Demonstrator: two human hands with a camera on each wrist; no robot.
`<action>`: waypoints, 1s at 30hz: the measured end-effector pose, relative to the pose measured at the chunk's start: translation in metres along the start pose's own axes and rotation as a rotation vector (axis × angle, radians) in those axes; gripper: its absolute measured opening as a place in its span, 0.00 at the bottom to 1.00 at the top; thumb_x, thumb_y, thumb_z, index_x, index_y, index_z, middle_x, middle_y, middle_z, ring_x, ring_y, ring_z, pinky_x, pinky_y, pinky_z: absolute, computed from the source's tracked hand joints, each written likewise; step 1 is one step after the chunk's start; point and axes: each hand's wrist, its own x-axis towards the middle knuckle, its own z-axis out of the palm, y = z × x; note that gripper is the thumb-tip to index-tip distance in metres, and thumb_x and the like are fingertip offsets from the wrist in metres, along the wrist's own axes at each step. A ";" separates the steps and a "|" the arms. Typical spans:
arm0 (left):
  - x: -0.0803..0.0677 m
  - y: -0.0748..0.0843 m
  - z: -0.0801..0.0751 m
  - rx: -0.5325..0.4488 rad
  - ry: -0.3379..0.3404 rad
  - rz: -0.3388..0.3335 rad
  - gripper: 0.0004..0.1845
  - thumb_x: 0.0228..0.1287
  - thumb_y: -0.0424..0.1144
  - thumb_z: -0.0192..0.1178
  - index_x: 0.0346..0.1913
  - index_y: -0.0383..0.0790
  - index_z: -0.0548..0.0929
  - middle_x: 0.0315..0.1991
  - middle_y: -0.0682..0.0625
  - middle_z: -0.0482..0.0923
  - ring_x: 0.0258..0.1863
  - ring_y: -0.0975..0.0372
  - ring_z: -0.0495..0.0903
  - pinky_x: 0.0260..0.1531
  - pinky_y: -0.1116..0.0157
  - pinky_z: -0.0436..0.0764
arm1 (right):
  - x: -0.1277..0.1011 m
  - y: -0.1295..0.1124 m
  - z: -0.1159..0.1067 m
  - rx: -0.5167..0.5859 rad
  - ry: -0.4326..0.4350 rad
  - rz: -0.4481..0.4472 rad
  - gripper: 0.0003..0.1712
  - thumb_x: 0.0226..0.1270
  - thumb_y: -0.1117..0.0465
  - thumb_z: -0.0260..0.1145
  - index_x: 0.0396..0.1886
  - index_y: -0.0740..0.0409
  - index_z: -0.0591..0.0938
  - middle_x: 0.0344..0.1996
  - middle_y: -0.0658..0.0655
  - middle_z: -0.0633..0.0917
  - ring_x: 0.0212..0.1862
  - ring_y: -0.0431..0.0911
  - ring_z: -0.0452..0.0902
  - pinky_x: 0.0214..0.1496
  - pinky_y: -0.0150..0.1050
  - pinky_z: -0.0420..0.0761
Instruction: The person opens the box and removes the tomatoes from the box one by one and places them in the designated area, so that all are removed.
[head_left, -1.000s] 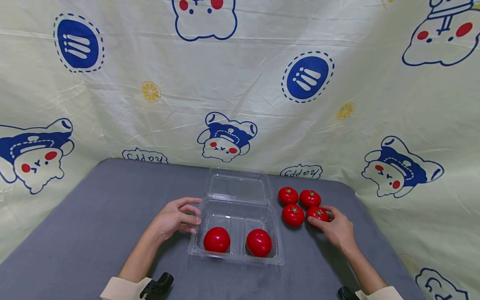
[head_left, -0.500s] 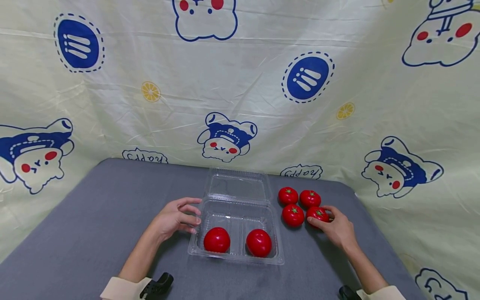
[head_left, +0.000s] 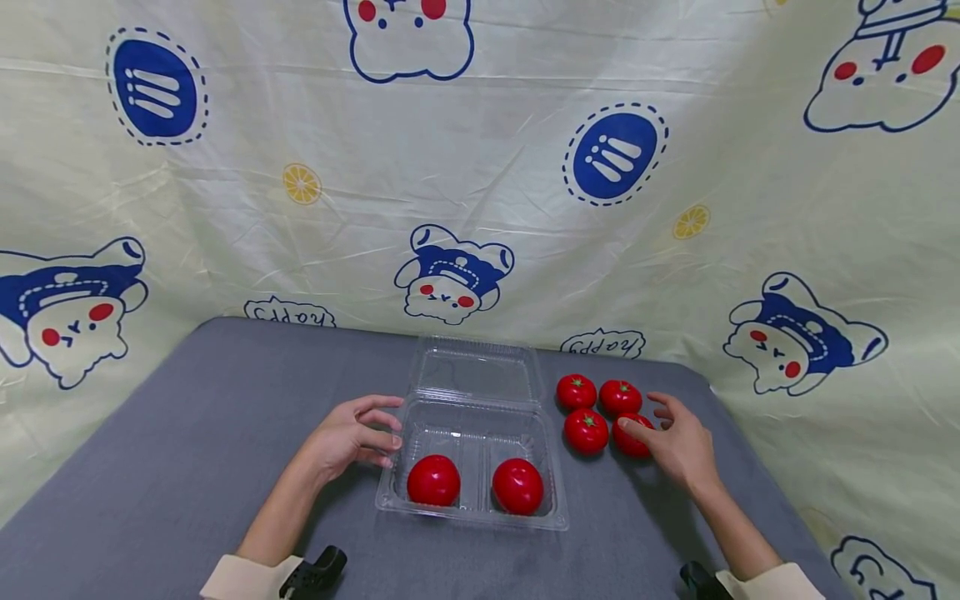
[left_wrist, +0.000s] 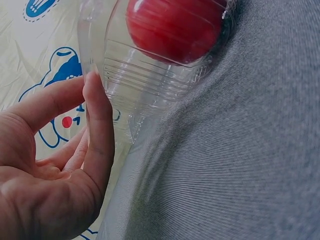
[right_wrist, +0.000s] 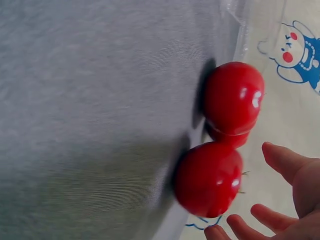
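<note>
My left hand (head_left: pixel 348 437) is at the left side of a clear plastic clamshell box (head_left: pixel 468 518), pinching its rim between thumb and finger, as the left wrist view shows. Its hinged lid (head_left: pixel 476 371) lies back, away from me. One red tomato (head_left: pixel 433 480) sits in the left compartment and another tomato (head_left: pixel 517 487) in the right one. My right hand (head_left: pixel 681 442) hovers with spread fingers beside the nearest right tomato (head_left: pixel 632 437) of a cluster on the table. In the right wrist view the fingers are apart from the tomatoes (right_wrist: pixel 210 180).
The other tomatoes of the cluster, a front-left tomato (head_left: pixel 587 431), a back-left tomato (head_left: pixel 576 391) and a back-right tomato (head_left: pixel 620 397), stand close together right of the box. Grey cloth (head_left: pixel 225 433) covers the table. A printed curtain (head_left: pixel 480 167) hangs behind its far edge.
My right hand has released the nearest right tomato, drawing its fingers up and to the right. The tomato now sits turned slightly, its green top out of sight. My left hand stays put.
</note>
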 end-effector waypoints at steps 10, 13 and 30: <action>0.001 0.000 0.000 -0.002 -0.003 -0.002 0.33 0.60 0.27 0.68 0.69 0.32 0.71 0.45 0.40 0.83 0.29 0.58 0.85 0.32 0.60 0.90 | -0.012 -0.031 0.002 0.037 0.063 -0.053 0.45 0.64 0.42 0.71 0.74 0.58 0.68 0.65 0.72 0.76 0.63 0.67 0.74 0.59 0.61 0.82; 0.001 0.000 0.000 -0.002 -0.002 -0.004 0.33 0.60 0.27 0.68 0.69 0.32 0.71 0.46 0.39 0.83 0.29 0.58 0.85 0.32 0.59 0.90 | -0.014 -0.038 0.003 0.049 0.070 -0.083 0.43 0.64 0.43 0.71 0.74 0.56 0.69 0.64 0.71 0.77 0.62 0.66 0.75 0.58 0.59 0.82; 0.000 0.000 0.000 -0.003 0.005 0.000 0.33 0.59 0.26 0.67 0.69 0.31 0.71 0.44 0.41 0.83 0.28 0.59 0.84 0.31 0.60 0.89 | -0.026 -0.082 0.016 0.078 -0.030 -0.197 0.43 0.60 0.48 0.75 0.73 0.54 0.71 0.62 0.68 0.78 0.61 0.64 0.75 0.53 0.54 0.86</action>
